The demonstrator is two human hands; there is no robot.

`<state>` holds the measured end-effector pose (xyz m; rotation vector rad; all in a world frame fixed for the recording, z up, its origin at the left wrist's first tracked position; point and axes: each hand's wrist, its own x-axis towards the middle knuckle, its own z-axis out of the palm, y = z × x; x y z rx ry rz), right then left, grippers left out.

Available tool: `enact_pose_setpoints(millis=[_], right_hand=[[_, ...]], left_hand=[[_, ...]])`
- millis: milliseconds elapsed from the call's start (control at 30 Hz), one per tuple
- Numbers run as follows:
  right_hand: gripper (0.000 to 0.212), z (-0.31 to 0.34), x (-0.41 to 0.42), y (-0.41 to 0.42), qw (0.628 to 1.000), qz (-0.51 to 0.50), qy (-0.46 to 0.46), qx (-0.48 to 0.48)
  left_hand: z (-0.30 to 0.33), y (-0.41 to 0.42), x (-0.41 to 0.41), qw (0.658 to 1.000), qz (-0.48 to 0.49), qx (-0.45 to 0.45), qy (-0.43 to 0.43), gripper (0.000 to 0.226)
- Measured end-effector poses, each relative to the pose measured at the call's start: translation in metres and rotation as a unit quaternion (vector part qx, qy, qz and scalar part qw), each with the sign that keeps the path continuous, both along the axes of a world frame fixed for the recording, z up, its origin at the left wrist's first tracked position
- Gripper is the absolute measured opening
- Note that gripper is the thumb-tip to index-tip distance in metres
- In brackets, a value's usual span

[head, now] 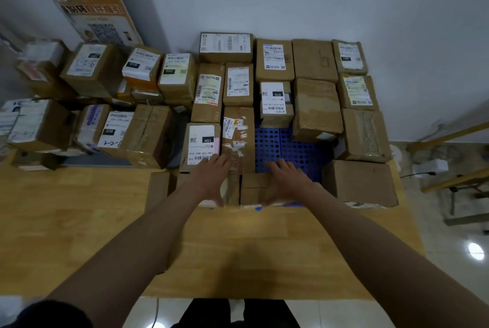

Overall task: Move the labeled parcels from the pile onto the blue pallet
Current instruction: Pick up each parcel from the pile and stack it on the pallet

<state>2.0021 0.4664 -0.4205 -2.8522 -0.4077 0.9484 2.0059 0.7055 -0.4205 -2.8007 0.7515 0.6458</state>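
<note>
Small brown cardboard parcel (255,187) at frame centre, long axis left-right, flanked by left hand (211,179) and right hand (287,182), fingers spread, not gripping; bare blue perforated plastic pallet (288,147) just beyond, right hand nearer

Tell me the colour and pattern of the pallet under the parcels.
The pallet is blue with a grid of round holes, seen in the head view.

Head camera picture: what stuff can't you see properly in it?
- Blue pallet: mostly hidden under boxes; only a bare patch shows.
- Small box between the left hand and right hand: the hands hide its sides, so whether they grip it is unclear.
- Box labels, for example the 15H label: the small print is blurred.
- Pile of boxes: cut off by the left edge.
</note>
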Motion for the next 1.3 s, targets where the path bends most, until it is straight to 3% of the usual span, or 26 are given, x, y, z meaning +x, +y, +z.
enact_pose_setpoints(millis=[167,333,467,633,800,933,1100,1300], right_hand=[[0.081,0.034,0.040,0.032,0.999,0.046,-0.017,0.005],[0.071,0.063,0.074,0.097,0.990,0.103,-0.062,0.070],[0.052,0.074,0.086,0.147,0.981,0.144,-0.077,0.104],[0.038,0.068,0.094,0.207,0.980,0.160,-0.058,0.103],[0.062,0.058,0.104,0.260,0.990,0.079,-0.020,0.112],[0.083,0.042,0.106,0.294,0.988,-0.033,0.013,0.153],[0.082,0.026,0.102,0.321,0.974,-0.154,0.063,0.153],[0.088,0.011,0.093,0.341,0.958,-0.205,0.093,0.177]], left_hand=[[0.032,0.018,0.012,0.998,0.052,-0.026,-0.023,0.110],[0.064,0.072,0.016,0.985,0.160,-0.038,-0.047,0.085],[0.082,0.125,0.009,0.975,0.212,-0.010,-0.060,0.072],[0.081,0.186,0.011,0.963,0.261,0.019,-0.071,0.073],[0.066,0.232,0.031,0.960,0.274,0.028,-0.048,0.078],[0.047,0.260,0.048,0.939,0.331,-0.084,0.023,0.089],[0.024,0.269,0.064,0.915,0.344,-0.193,0.087,0.097],[0.002,0.264,0.076,0.884,0.362,-0.269,0.120,0.106]])
